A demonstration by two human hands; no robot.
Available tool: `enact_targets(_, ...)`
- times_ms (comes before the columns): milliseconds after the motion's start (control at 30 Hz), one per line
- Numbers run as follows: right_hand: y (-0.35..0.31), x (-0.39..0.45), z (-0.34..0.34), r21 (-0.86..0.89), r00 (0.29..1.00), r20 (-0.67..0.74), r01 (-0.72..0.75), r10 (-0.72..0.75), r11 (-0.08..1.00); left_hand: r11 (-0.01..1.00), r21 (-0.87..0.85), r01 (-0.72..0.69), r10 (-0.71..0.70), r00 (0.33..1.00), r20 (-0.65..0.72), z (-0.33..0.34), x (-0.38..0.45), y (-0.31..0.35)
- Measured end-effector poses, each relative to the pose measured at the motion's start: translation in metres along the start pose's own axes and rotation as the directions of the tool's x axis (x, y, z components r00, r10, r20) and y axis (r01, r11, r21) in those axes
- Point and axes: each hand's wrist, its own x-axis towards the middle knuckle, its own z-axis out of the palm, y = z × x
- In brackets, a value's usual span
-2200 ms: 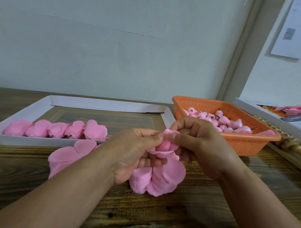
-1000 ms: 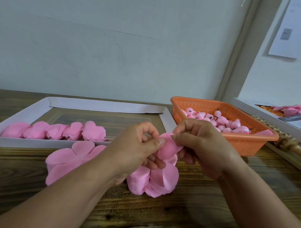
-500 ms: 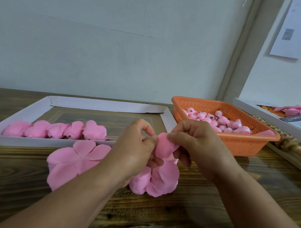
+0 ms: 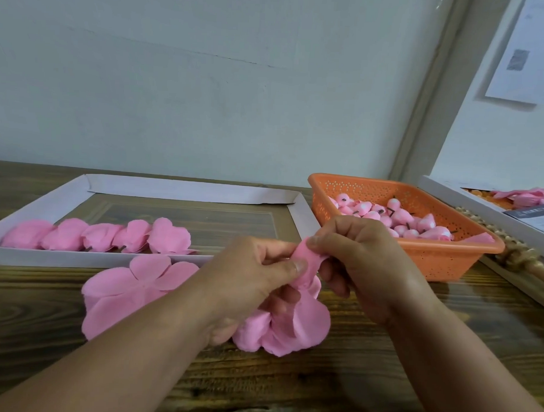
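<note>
Since half a second ago the left hand [image 4: 249,282] has brought its thumb across onto the flower [image 4: 306,327], and its curled forefinger sits lower than before. The right hand [image 4: 367,264] keeps its pinch at the top. Both hands are curled: the left one holds the flower's middle between thumb and fingers, and the right one pinches the rolled upper petal with thumb and forefinger.

The flower is above the bench [image 4: 382,379], near its middle. Its long axis is nearly upright, with the narrow rolled end up and leaning toward the far edge. The wide petals hang down toward the near edge.

At the left a flat petal sheet [image 4: 123,290] lies just beside the left wrist, partly under the forearm. Behind it is the near wall of the tray [image 4: 188,190], which holds a row of petals [image 4: 168,236]. The basket [image 4: 441,261] with buds [image 4: 399,219] stands near the right hand, behind it. Bare wood lies between the flower and the near edge.
</note>
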Motion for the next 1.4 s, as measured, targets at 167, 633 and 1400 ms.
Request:
enact_targets(167,0.0,0.001,-0.004,0.058,0.996,0.087,-0.03,0.025,0.998,0.994,-0.101,0.05,-0.043,0.997,0.064,-0.002,-0.001,0.002)
enact_targets(633,-0.003,0.001,-0.009,0.023,0.99,0.123,0.068,-0.071,0.997,0.945,-0.28,0.166,-0.121,0.978,0.17,-0.01,-0.001,0.01)
enact_targets(1400,0.0,0.003,-0.008,0.001,0.963,-0.055,0.264,-0.264,0.964,0.947,-0.283,0.15,-0.126,0.987,0.101,-0.006,-0.001,0.013)
